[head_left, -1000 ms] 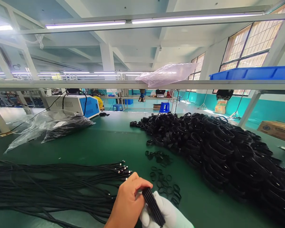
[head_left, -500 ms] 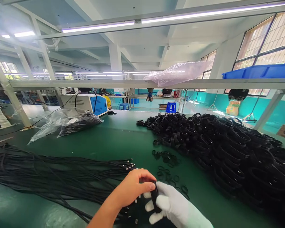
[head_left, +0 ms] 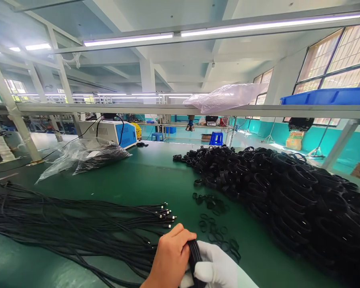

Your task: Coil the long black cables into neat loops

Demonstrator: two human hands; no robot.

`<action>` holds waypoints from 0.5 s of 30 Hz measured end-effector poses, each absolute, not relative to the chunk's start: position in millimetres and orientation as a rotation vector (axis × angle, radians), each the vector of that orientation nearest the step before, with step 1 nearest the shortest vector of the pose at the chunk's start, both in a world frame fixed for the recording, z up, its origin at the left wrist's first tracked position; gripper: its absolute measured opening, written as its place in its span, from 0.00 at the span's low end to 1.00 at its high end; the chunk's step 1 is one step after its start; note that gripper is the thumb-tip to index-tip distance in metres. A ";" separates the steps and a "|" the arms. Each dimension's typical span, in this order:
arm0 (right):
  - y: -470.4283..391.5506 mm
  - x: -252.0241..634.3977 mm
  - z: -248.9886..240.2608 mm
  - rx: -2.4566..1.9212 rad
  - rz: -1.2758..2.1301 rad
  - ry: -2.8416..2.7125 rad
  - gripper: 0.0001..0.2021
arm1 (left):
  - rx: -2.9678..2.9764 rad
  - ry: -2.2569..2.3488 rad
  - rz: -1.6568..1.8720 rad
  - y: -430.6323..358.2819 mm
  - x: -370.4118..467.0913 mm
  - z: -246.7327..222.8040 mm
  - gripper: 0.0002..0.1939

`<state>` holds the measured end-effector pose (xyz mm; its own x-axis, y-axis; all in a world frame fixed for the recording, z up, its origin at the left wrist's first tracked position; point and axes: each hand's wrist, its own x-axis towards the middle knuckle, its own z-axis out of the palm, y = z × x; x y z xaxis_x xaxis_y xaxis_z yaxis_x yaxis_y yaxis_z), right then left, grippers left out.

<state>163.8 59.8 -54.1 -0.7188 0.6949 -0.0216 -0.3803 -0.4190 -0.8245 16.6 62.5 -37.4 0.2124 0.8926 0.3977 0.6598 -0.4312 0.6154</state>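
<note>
Holding a black coil (head_left: 194,256) in the near middle, over the table (head_left: 144,176). Pinching its far end with the bare left hand (head_left: 171,256), clamping the grip of the gloved right hand (head_left: 218,266) around it. Working between loose cables (head_left: 24,216) on the left and heaped coils (head_left: 288,196) on the right.

right hand (head_left: 217,264): cloth-gloved, matt | shelf bag (head_left: 228,97): glossy plastic | tabletop (head_left: 150,180): smooth

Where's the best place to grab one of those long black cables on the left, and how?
Probably pinch one just behind its pale tip, coming from above and the right. These ends point right and spread out a little, while farther left the cables lie crowded together.
</note>
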 end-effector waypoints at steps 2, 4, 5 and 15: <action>61.7 163.5 -54.7 -0.391 2.189 -1.072 0.24 | 2.116 1.513 1.022 66.0 18.7 -30.6 0.21; 64.0 164.7 -53.5 -0.292 2.253 -0.972 0.23 | 2.044 1.497 0.978 70.0 16.9 -19.1 0.20; 65.0 166.1 -53.1 -0.237 2.297 -0.904 0.22 | 2.000 1.475 0.972 71.7 14.1 -13.4 0.19; 69.0 199.8 -41.6 -0.763 2.230 -0.630 0.15 | 1.969 1.615 0.393 33.8 -12.4 -40.9 0.11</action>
<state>199.8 69.0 -41.6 -0.5913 0.7324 -0.3376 -0.4476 -0.6462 -0.6181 -12.4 33.8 -40.9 0.2324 0.9652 -0.1201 0.8018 -0.1202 0.5853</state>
